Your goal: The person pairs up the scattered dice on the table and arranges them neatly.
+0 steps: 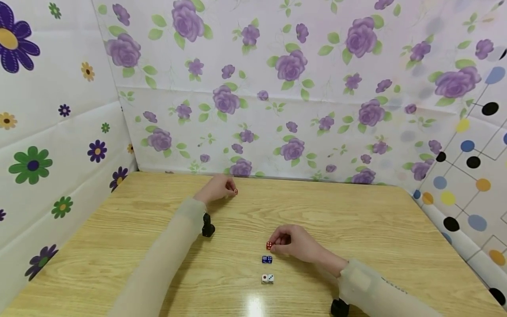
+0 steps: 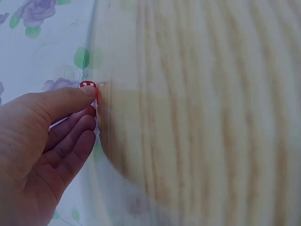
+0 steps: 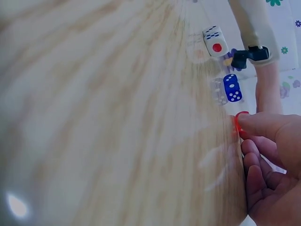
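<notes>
At the far part of the table, my left hand [image 1: 218, 188] pinches a red die [image 1: 235, 191] between thumb and fingers; the left wrist view shows the red die [image 2: 88, 84] with white pips at the fingertips. Nearer the middle, my right hand [image 1: 297, 243] pinches another red die [image 1: 269, 245] at the tabletop. Just in front of that die lies a pair of blue dice [image 1: 267, 259], side by side. Closer still sits a pair of white dice [image 1: 267, 278], touching each other. In the right wrist view the thumb covers much of the red die [image 3: 241, 123].
The wooden table [image 1: 336, 211] reaches back to a flower-printed cloth [image 1: 253, 88]. Patterned cloths also hang at the left and right sides. A black wrist mount [image 1: 207, 225] is strapped on the left sleeve, and another black mount [image 1: 339, 307] on the right.
</notes>
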The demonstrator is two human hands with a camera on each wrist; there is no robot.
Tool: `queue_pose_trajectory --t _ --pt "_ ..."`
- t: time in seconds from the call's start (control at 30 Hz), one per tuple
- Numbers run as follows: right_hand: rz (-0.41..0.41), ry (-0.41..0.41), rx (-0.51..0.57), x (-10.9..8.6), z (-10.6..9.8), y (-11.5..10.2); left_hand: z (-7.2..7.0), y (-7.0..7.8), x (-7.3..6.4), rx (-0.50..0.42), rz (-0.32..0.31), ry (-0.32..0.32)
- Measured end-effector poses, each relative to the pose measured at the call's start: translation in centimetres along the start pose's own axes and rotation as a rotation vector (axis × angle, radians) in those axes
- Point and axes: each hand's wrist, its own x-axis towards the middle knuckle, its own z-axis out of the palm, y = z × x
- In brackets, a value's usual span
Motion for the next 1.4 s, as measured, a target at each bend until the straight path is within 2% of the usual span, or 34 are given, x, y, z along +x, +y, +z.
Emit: queue_pose_trajectory --t 0.23,0.43,0.6,0.8,1.0,1.23,1.4 --pt "-0.007 0.004 -0.002 0.0 0.1 0.1 0.4 1.3 -1.0 0.032 0.064 -0.041" --pt "-0.01 0.011 0.005 0.1 0.1 0.0 1.1 3.2 -2.5 0.07 0.144 -0.121" --pt "-0.007 0.014 0.005 0.0 0.0 -0.1 2.2 4.7 -4.1 0.059 0.16 -0.18" --pt "-0.009 0.02 0.001 0.0 0.0 -0.1 3.2 6.0 -5.6 0.061 0.225 -0.149" --pt "-0.013 0.026 -0.008 0.1 0.1 0.1 3.9 6.9 -7.0 0.014 0.255 -0.144" --pt "-0.012 0.03 -0.002 0.1 0.1 0.2 4.5 8.2 -8.2 -0.079 0.231 -0.184" --pt "-0.017 0.026 -0.002 0.1 0.1 0.1 5.1 9.1 -9.0 -0.127 0.245 -0.186"
